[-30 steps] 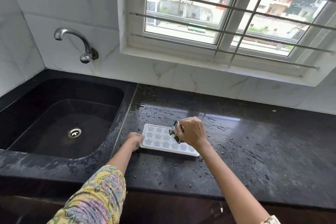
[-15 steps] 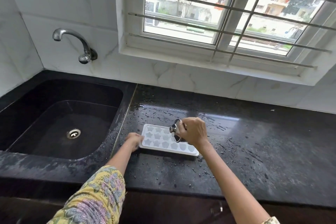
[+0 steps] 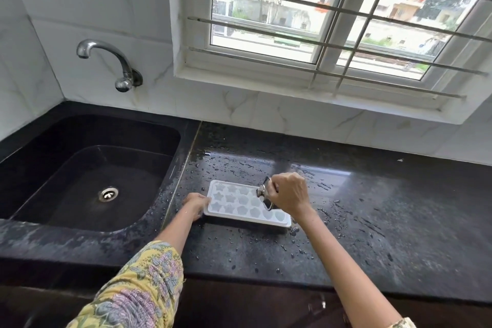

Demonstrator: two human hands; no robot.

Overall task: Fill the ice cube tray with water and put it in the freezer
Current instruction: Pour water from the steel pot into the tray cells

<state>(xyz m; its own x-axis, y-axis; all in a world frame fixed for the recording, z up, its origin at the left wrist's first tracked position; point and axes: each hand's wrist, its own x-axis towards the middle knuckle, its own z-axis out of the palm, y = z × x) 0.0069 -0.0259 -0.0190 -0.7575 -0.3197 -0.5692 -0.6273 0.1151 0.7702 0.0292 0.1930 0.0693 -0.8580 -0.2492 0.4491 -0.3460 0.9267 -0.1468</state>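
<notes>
The right hand (image 3: 288,196) is curled round a small steel cup (image 3: 263,192), tipped on its side over the far right part of a white ice cube tray (image 3: 241,204), while the left hand (image 3: 196,204) holds the tray's left end, fingers bent against its edge. The tray, with star- and shell-shaped moulds, lies flat on the wet black worktop (image 3: 372,221), just right of the black sink (image 3: 87,176). A steel tap (image 3: 111,64) juts from the marble wall over the sink, beside a barred window (image 3: 332,16).
</notes>
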